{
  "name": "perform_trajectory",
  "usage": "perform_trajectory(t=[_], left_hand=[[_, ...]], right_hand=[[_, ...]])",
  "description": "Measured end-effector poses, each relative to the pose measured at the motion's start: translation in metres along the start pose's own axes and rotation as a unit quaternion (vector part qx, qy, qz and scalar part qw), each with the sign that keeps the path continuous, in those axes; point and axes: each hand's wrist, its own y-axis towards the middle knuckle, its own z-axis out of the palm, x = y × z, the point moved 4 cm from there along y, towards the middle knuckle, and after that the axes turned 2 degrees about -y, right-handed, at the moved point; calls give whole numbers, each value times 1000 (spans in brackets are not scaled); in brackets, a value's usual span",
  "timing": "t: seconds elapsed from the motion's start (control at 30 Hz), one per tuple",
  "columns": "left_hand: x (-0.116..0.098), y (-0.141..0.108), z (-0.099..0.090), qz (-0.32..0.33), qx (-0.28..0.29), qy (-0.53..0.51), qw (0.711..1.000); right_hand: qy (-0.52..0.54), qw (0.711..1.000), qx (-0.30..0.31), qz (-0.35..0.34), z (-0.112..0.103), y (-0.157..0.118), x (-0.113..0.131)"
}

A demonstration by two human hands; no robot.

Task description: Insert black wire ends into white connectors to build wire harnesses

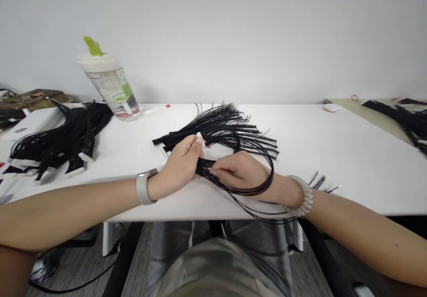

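- Several black cables [204, 167] run between our hands over the front of the white table [347, 163], their loop crossing our right wrist.
- Our left hand [183, 161] grips these cables, its thumb pressing a small white piece [201, 139] against the fingers.
- Our right hand [242, 171] curls just beside it, fingertips pinching the cables.
- Behind our hands we see a heap of black wires [220, 121].
- Farther left, we have a clear bottle [111, 90] near another dark pile [89, 125].
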Motion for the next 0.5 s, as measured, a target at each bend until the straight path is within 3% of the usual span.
perform_trajectory(t=[0.3,0.5], left_hand=[[20,8,3,-77,-9,-135,988],[14,6,4,-112,3,-154,982]], right_hand=[[-62,998,1,0,-22,-5,-2],[-75,986,-100,112,-61,-13,-40]])
